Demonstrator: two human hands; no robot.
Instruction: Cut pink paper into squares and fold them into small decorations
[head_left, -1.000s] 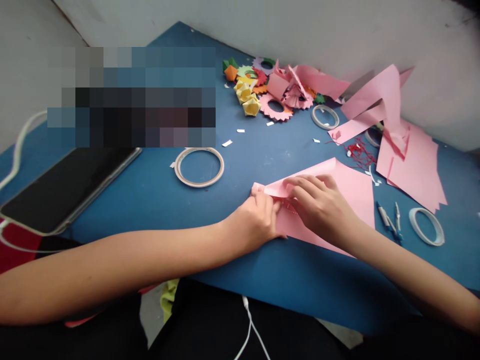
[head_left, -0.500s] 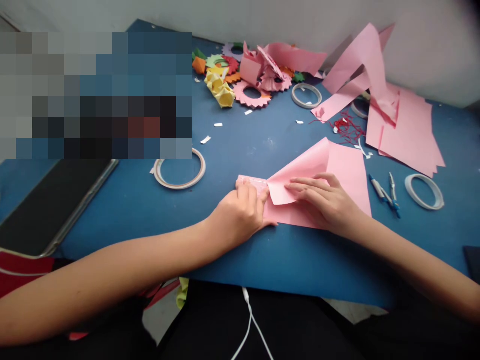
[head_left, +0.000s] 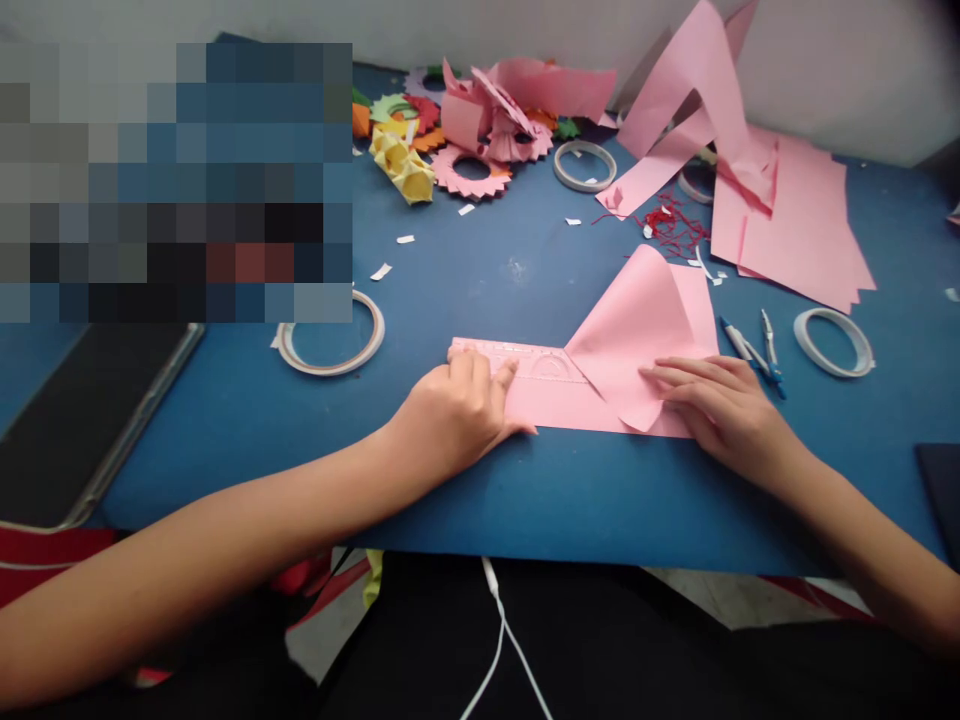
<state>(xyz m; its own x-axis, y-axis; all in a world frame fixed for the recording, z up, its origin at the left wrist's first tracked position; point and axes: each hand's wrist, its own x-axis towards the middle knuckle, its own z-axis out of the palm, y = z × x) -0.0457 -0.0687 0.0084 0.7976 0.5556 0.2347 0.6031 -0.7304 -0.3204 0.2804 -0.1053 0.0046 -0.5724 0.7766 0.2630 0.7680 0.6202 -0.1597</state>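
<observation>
A pink paper sheet [head_left: 637, 330] lies on the blue mat [head_left: 585, 500], its upper part curled over into a loose flap. A clear ruler [head_left: 536, 362] lies along the sheet's left upper edge. My left hand [head_left: 457, 405] presses its curled fingers down on the ruler's left end. My right hand [head_left: 720, 405] rests on the sheet's right lower part, fingers stretched flat against the flap's edge.
Tape rings lie at the left [head_left: 330, 340], right [head_left: 832, 340] and back [head_left: 585, 165]. A drawing compass [head_left: 754, 350] sits right of the sheet. Folded paper flowers [head_left: 450, 140], more pink sheets [head_left: 787, 220] and red shreds [head_left: 675, 225] are behind. A dark tablet [head_left: 90, 420] lies far left.
My right hand has slid to the right along the sheet. The flap has opened, uncovering the ruler. My left hand stays on the ruler's left end.
</observation>
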